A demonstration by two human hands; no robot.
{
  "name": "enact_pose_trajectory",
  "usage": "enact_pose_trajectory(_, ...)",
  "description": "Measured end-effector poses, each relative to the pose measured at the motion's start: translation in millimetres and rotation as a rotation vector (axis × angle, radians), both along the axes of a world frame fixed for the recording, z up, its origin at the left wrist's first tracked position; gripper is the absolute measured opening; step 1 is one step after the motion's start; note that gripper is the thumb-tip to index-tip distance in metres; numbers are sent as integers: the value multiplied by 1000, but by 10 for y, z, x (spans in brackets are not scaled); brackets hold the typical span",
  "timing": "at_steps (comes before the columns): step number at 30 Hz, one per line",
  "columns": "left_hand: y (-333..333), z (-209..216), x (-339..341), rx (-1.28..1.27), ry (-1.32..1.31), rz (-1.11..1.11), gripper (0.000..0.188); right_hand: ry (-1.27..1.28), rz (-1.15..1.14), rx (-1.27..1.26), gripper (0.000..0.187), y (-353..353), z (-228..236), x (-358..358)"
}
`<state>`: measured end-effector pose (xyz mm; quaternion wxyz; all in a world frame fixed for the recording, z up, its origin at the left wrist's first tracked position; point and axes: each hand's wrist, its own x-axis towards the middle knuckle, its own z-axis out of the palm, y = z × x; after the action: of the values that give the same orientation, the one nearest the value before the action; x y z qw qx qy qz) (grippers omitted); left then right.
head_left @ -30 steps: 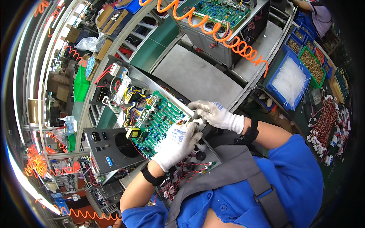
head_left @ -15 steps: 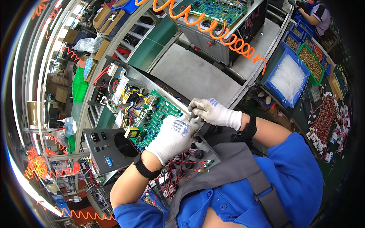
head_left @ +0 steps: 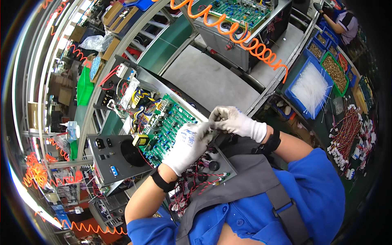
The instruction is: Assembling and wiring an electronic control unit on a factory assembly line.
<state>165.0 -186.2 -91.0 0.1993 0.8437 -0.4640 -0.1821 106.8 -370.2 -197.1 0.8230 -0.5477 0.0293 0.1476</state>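
My left hand (head_left: 188, 143), in a white work glove, is closed above the edge of a green circuit board (head_left: 171, 112). The fingertips of my right hand (head_left: 233, 122), gloved alike, meet those of the left in a pinch at the near corner of the metal chassis (head_left: 192, 110). Whatever sits between the fingers is too small or too covered to name. Left of the board are bundled yellow, blue and white wires (head_left: 141, 100) and a yellow transformer (head_left: 141, 140). Red and black twisted leads (head_left: 192, 190) lie below my left hand.
An orange coiled air hose (head_left: 245, 38) hangs across the far side, before another chassis (head_left: 228, 45). On the right stand a blue bin of white cable ties (head_left: 310, 87), a green bin of brass-coloured parts (head_left: 334, 70) and connector leads (head_left: 347, 132). A person (head_left: 345, 24) works at far right.
The fingers of both hands have shifted slightly at their meeting point. My right hand has turned a little and moved slightly right; the left wrist has moved a bit right. The view has shifted slightly.
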Motion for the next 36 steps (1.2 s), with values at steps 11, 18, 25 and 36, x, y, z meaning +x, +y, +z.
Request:
enact_pose_trajectory(11,-68,-72,1,122,4,137,96,65,109,70,21,-177,127,-32)
enact_pose_trajectory(18,-70,-87,-2,96,-41,121,95,-135,168,-91,23,-157,93,0)
enact_pose_trajectory(25,-112,-25,7,146,-226,198,101,-392,-6,-287,12,-156,72,-218)
enact_pose_trajectory(36,-13,20,323,213,-157,44,77,-275,138,-134,15,-229,189,-289)
